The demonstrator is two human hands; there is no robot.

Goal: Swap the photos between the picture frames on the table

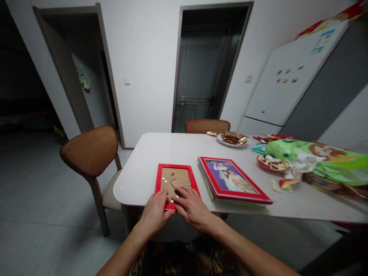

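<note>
A red picture frame (pixel 189 168) lies back side up at the near edge of the white table (pixel 138 168). Its brown backing board (pixel 178 178) carries several small metal clips and a hanger. My left hand (pixel 156 209) is closed around the frame's near left corner, thumb along the near edge. With my right hand (pixel 192 205) I grip the near right part, fingers reaching over the backing near a clip and thumb at the near edge. The fingers partly hide the near clips. To the right, a second red frame with a photo (pixel 232 176) lies face up on a stack of frames.
An opened pomegranate (pixel 273 164), peel (pixel 289 184), crumpled tissue (pixel 304 163) and a green plastic bag (pixel 330 157) cover the table's right side. A plate of wrapped snacks (pixel 231 144) stands at the back. Wooden chairs (pixel 92 151) stand left and behind; a fridge (pixel 290 73) is at right.
</note>
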